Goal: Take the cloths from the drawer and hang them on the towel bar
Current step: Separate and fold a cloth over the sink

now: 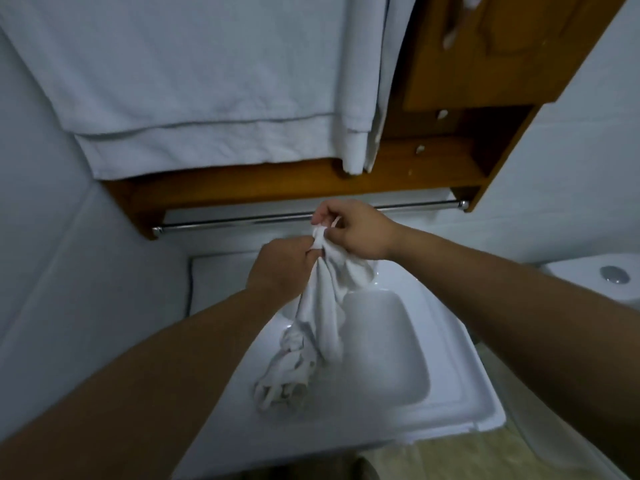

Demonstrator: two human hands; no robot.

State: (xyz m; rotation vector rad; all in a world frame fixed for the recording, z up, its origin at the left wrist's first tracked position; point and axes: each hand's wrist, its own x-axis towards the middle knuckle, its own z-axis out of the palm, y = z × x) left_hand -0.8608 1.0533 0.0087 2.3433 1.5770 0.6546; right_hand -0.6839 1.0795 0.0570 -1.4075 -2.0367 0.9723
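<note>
white towels [194,81] hang at upper left, hems reaching the wooden shelf [242,188]. beneath the shelf runs the chrome towel bar [242,221]. left hand [282,268]: fingers curled tight, gripping the bunched upper part of the white cloth [322,306]. the cloth hangs crumpled below both hands, just in front of the bar and not on it, its lower end over the left rim of the white sink [433,341]; contact with the rim cannot be told. right hand [356,233]: thumb and fingers pinch the cloth's top edge, close beside the left hand. wooden cabinet [467,64] at upper right. toilet tank [588,289] at far right.
</note>
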